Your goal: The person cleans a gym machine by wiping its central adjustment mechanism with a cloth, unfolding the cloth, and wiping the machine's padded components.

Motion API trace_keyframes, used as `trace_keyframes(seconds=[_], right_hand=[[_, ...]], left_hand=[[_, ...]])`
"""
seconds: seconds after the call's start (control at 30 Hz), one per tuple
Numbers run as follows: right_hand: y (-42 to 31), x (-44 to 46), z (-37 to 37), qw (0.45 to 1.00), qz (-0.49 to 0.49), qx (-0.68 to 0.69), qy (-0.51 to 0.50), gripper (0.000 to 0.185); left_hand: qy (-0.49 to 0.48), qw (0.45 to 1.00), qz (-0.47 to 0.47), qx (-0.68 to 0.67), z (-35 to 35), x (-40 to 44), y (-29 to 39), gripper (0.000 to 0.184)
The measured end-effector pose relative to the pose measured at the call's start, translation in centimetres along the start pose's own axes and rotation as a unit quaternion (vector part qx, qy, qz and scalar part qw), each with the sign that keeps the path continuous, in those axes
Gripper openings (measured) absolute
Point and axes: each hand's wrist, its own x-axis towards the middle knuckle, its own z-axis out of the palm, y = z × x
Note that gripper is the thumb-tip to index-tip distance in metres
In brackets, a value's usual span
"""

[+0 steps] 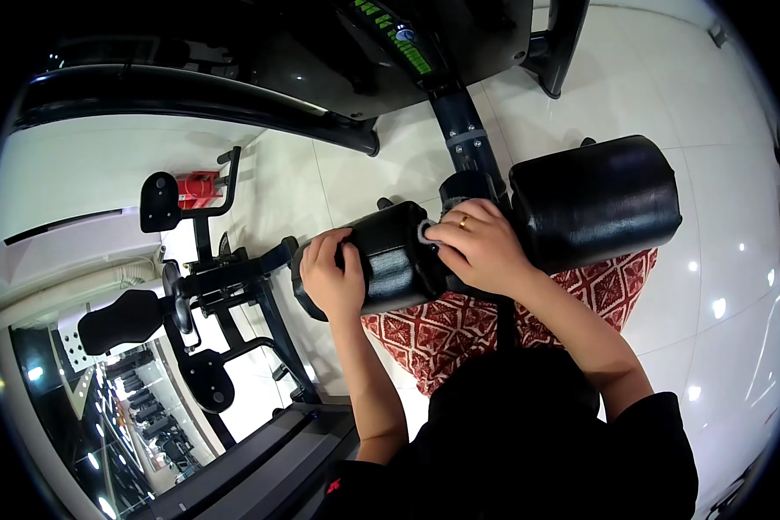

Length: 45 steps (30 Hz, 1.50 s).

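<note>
My left hand (331, 276) grips the outer end of a black padded roller (381, 264), its fingers curled over the top. In my right hand (487, 247) is a grey cloth (425, 232), mostly hidden under the fingers and pressed to the inner end of the same roller. A gold-coloured ring sits on one finger of that hand. Right of it is a second black padded roller (598, 201), untouched. Between the two rollers runs a dark metal post (466, 130) with bolts. Red-and-white patterned fabric (416, 342) shows beneath the rollers.
A dark machine panel (321, 69) and its frame stand ahead. To the left is another exercise machine with black pads (123, 322) and bars, near a red object (199, 189). A grey treadmill-like deck (260, 459) lies at lower left. Pale glossy tiles (711, 234) cover the floor.
</note>
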Motion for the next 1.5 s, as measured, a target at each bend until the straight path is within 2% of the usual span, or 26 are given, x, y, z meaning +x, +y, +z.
trace_keyframes(seconds=[0.03,0.1,0.13,0.4,0.53,0.6,0.63,0.7,0.8,0.87,0.93,1.07,1.17,1.5], right_hand=[[0.2,-0.1,0.3,1.000,0.001,0.000,-0.001,0.018],[0.7,-0.3,1.1,0.992,-0.046,0.051,0.101,0.019],[0.7,-0.4,1.2,0.992,-0.045,0.053,0.102,0.019],[0.4,-0.3,1.0,0.996,-0.034,0.056,0.068,0.025],[0.0,0.1,0.4,0.998,-0.018,0.038,0.039,0.024],[0.2,-0.1,0.7,0.997,-0.063,0.021,0.040,0.022],[0.1,-0.1,0.4,0.998,-0.055,0.021,0.030,0.021],[-0.3,0.1,-0.1,0.999,-0.047,0.008,0.007,0.021],[-0.4,0.1,0.2,0.999,-0.037,-0.012,-0.018,0.021],[-0.2,0.0,0.4,0.999,-0.035,-0.020,-0.018,0.021],[0.0,-0.2,0.4,0.999,-0.017,0.037,0.018,0.019],[0.0,-0.1,0.9,0.999,0.028,0.027,0.025,0.018],[-0.2,0.1,1.0,0.997,-0.051,-0.037,0.039,0.018],[-0.2,0.1,0.5,0.998,-0.050,-0.040,-0.020,0.026]], left_hand=[[0.004,1.000,0.003,0.001,0.0,-0.1,0.0,0.016],[0.006,1.000,0.007,0.003,0.1,-0.3,0.0,0.017],[0.010,1.000,0.011,0.005,0.1,-0.5,-0.1,0.017],[0.042,0.999,0.029,0.013,-0.1,-1.4,-0.4,0.019],[-0.083,0.996,0.017,-0.039,-2.8,-0.8,1.4,0.023],[-0.122,0.990,-0.005,-0.068,-3.4,-0.3,2.8,0.024],[-0.121,0.990,-0.007,-0.070,-3.1,-0.1,3.2,0.024],[-0.106,0.989,0.070,-0.073,-1.6,1.0,4.2,0.026],[-0.079,0.989,0.113,0.057,1.5,0.9,3.9,0.027],[-0.067,0.993,0.091,0.040,1.8,1.1,3.8,0.026],[-0.093,0.993,0.061,0.043,1.7,0.9,3.9,0.024],[-0.094,0.993,0.053,0.036,1.8,0.8,3.9,0.022],[-0.095,0.994,0.042,0.029,1.7,0.9,4.1,0.022],[-0.089,0.995,0.041,0.023,1.8,0.7,4.0,0.021]])
